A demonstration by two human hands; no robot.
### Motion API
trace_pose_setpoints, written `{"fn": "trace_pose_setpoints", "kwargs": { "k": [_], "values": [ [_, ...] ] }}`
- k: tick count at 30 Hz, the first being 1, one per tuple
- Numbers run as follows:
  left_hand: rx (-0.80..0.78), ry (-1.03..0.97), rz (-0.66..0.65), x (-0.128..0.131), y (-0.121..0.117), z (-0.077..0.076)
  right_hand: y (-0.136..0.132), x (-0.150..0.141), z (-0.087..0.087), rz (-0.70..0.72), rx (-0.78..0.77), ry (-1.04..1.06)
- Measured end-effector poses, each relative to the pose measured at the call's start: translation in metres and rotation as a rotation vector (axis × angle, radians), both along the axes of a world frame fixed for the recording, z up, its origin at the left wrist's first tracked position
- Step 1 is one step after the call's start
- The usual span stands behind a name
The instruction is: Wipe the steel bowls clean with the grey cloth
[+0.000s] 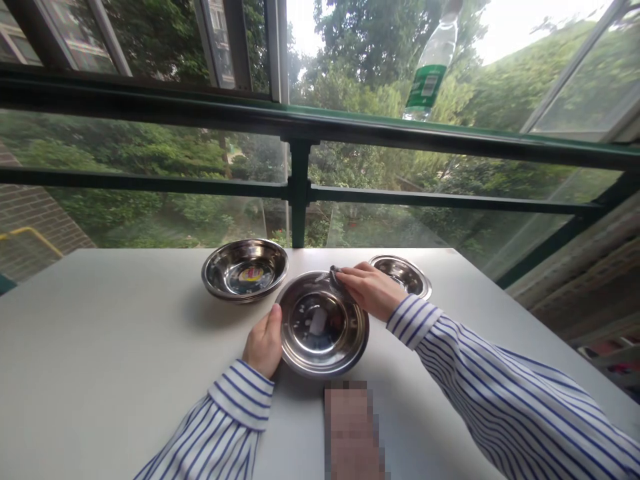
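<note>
So, two hands are busy with one shiny bowl [325, 357], near the middle of the desk [130, 333]. The left hand [264, 341] is partly closed on the bowl's left side, with the thumb up on the rim and the other fingers tucked out of sight. The right hand [373, 290] is bent over the top right of the rim, its fingers close together. They pinch a small dark rag [335, 271] against the bowl, but most of the rag is hidden, and I can't see the thumb well. The bowl is tipped, so its inside faces the person. A pale patch [317, 321] shows at the bottom; I can't tell if it's a label or just light.

Behind it, to the left, a bowl with a yellow and red sticker [251, 274] sits on the desk. To the right is a smaller bowl [393, 267], partly hidden by the right hand. Both sleeves [245, 393] have blue stripes. A blurry block [353, 433] lies near the person, just below the bowl in the hands
</note>
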State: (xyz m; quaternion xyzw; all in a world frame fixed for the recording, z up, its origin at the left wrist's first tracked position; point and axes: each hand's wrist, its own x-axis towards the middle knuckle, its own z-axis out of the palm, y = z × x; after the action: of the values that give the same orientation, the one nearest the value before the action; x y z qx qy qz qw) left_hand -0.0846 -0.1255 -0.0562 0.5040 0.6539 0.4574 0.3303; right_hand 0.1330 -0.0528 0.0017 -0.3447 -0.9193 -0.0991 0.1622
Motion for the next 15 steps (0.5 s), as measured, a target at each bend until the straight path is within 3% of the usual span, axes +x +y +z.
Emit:
{"fn": "trace_pose_setpoints", "kwargs": {
  "k": [3, 11, 15],
  "values": [
    [0.01, -0.003, -0.027, 0.002, 0.0, 0.001, -0.001, 0.001, 0.0, -0.023, 0.0, -0.002],
    [-0.042, 0.004, -0.016, -0.001, 0.001, 0.001, 0.013, -0.071, 0.006, 0.05, -0.016, -0.036],
    [-0.032, 0.012, -0.014, -0.001, 0.001, 0.0, 0.017, -0.052, 0.007, 0.018, -0.039, -0.03]
  ]
}}
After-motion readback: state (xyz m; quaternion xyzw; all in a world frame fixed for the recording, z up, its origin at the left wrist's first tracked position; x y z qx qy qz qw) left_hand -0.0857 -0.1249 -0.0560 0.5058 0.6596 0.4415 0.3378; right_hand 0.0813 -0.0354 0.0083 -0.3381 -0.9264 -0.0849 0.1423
